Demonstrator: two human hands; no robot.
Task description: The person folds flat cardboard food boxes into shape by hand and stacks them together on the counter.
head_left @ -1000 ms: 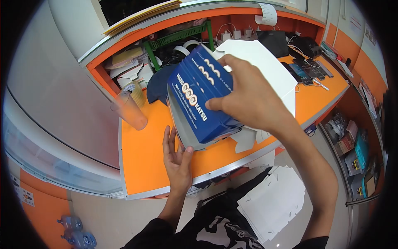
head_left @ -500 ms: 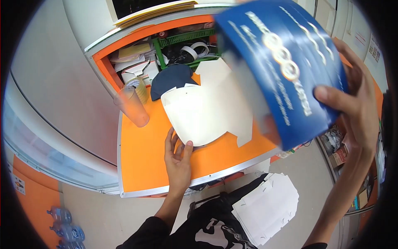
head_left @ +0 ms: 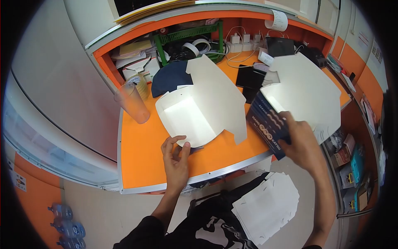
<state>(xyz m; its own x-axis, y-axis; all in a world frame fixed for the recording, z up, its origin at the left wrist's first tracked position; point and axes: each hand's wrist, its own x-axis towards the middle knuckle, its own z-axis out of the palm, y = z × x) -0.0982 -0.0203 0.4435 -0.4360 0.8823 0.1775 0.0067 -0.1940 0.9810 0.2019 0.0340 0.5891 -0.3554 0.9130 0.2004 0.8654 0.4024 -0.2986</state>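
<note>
Head view: right hand (head_left: 304,143) grips box stack (head_left: 265,130) beside open box (head_left: 188,120)

Right fingers pinch the stack's side over the table (head_left: 141,162) edge. The left hand's (head_left: 175,168) fingers curl at the open box's near rim; whether they pinch it is unclear. Parting the two appears the step in hand; the next move seems to call for a steady right grip. Beyond the left fingers, the box looks empty.

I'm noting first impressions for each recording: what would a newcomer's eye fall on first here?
Probably the open box, its white inside glaring in the middle of the orange table, with the left grip at its near edge. Next, likely, the dark blue stack of boxes at the table's right, held by the right grip, its large white flap spread out. The clear cup stands out at the left.
</note>
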